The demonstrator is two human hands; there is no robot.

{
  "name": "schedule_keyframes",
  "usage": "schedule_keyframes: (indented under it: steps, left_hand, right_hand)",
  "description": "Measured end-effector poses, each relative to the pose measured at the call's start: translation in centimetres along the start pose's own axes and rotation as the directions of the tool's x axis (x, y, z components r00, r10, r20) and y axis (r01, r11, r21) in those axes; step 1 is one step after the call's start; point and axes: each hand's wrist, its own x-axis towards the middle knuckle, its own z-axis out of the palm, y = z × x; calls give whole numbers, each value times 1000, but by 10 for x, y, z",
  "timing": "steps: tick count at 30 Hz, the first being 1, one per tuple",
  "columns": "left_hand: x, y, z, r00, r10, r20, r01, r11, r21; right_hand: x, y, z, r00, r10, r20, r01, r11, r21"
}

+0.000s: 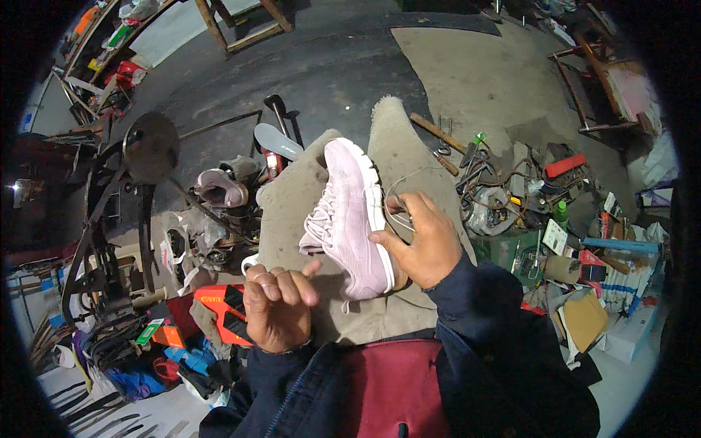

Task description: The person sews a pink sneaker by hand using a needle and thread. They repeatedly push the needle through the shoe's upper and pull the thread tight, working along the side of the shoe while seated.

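A pale pink sneaker (pixel 349 219) with white laces and a white sole lies on its side across the grey cloth (pixel 398 142) over my lap, toe pointing away. My right hand (pixel 426 241) is beside the sole, its thumb pressed on the sole's edge. Its curled fingers are at a thin pale thread (pixel 391 196) that loops beside the shoe. My left hand (pixel 281 306) is raised left of the heel with its fingers curled in. A small white loop (pixel 250 263) shows at its fingertips; what the hand holds is hidden.
Another pink shoe (pixel 221 188) sits to the left, near a dark metal stand with a round plate (pixel 151 144). A hammer (pixel 438 133) and tangled tools lie to the right. A grey insole (pixel 277 141) is beyond the cloth. An orange-red box (pixel 225 314) is by my left hand.
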Motion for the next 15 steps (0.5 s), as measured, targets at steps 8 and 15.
schedule_keyframes:
  steps: [8,15]
  left_hand:
    - [-4,-2,-14,978,-138,-154,159,978,133]
    - [-2,6,-12,931,-223,-288,284,940,191]
  right_hand:
    - [13,1,-2,998,-2,66,14,985,-171]
    - [7,1,8,1000,-7,5,8,970,-245]
